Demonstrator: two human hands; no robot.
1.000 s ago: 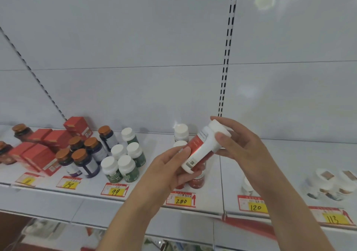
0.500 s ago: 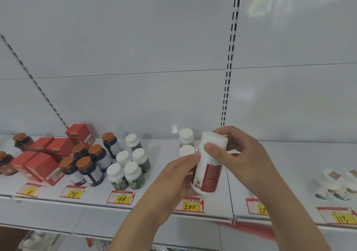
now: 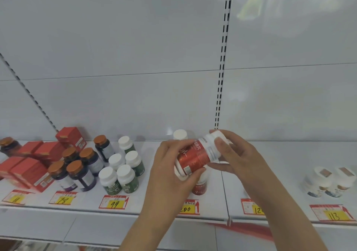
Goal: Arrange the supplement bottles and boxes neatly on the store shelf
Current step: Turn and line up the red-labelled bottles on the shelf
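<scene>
Bottle [image 3: 197, 155] tilted sideways — formerly upright

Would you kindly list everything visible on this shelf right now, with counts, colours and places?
Red boxes: about six, red, far left.
Dark bottles: about six, copper caps, left of centre; one more at the left edge.
Green bottles: five, white caps, above the 99 tag.
Held bottle: one, red label, white cap, tilted, in both hands.
Red bottles: at least one behind the hands, plus a white cap further back; count unclear.
White jars: two, far right.
Price tags: six, yellow and red, front edge.
Shelf: white.
Left hand: grips bottle base.
Right hand: grips cap end.
</scene>
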